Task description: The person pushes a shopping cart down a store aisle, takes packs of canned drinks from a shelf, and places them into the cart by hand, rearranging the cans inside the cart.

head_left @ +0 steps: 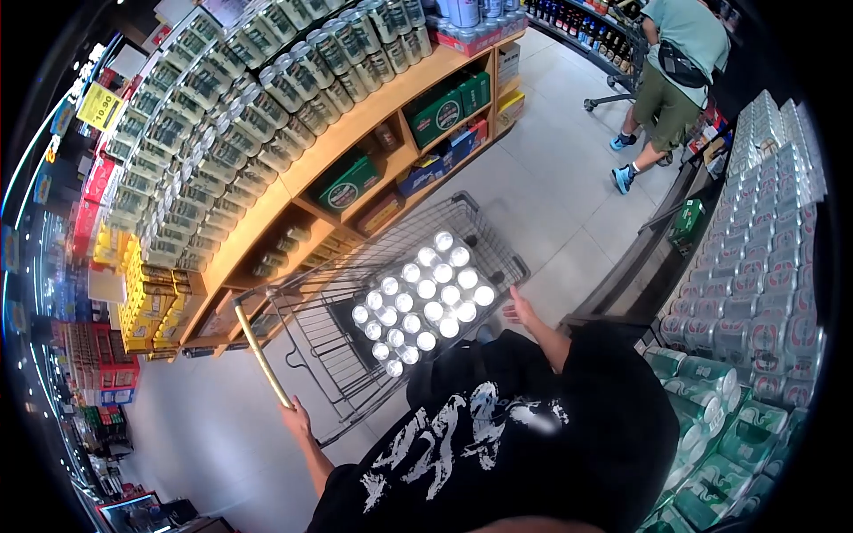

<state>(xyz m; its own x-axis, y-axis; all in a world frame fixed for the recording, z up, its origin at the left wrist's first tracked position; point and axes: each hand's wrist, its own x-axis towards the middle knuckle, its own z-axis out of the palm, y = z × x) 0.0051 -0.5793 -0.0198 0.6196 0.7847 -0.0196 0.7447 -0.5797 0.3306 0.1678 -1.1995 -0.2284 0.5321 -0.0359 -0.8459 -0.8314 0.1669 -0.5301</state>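
A wire shopping cart (324, 330) stands in front of me, holding a block of several cans (426, 290) with silver tops. My left hand (296, 416) is closed around the near end of the cart's yellowish handle (259, 354). Just beside the cart's far right corner, my right hand (518, 308) is held with its fingers apart and nothing in it. Whether its fingertips touch the wire rim I cannot tell.
Stacked cans (267, 98) line a curved wooden shelf (293, 178) on the left. Green packs (349, 183) sit in its compartments. More stacked cans (746, 284) rise at right. A person (680, 53) stands up the aisle by another cart (613, 93).
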